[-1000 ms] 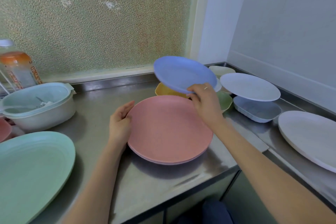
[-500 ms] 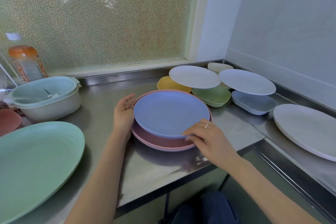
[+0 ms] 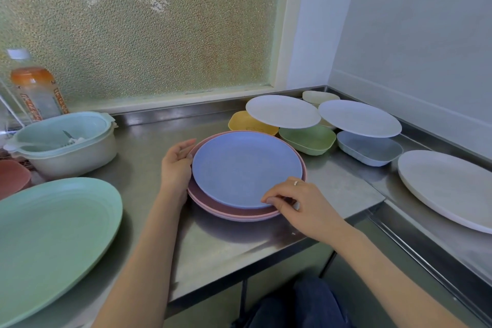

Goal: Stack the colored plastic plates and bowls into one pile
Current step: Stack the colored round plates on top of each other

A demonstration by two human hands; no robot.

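A blue plate [image 3: 241, 168] lies on top of the pink plates [image 3: 239, 214] at the middle of the steel counter. My left hand [image 3: 175, 168] rests against the pile's left rim, fingers curled on the pink edge. My right hand [image 3: 295, 200] pinches the near right rim of the blue plate. Behind stand a yellow bowl [image 3: 243, 122], a green bowl [image 3: 308, 140] and a grey-blue bowl [image 3: 372, 150]. A white plate [image 3: 282, 110] rests over the yellow and green bowls, and a pale plate [image 3: 359, 118] sits above the grey-blue bowl.
A large green oval platter [image 3: 50, 234] lies at the near left, a large white oval platter [image 3: 450, 186] at the right. A lidded tub [image 3: 64, 141], a bottle [image 3: 37, 93] and a reddish bowl [image 3: 12, 177] stand at the left. The counter's front edge [image 3: 266, 269] runs below the pile.
My right hand brought the blue plate from above the back bowls down onto the pink plates, then kept hold of its near rim. My left hand stayed on the pile's left edge.
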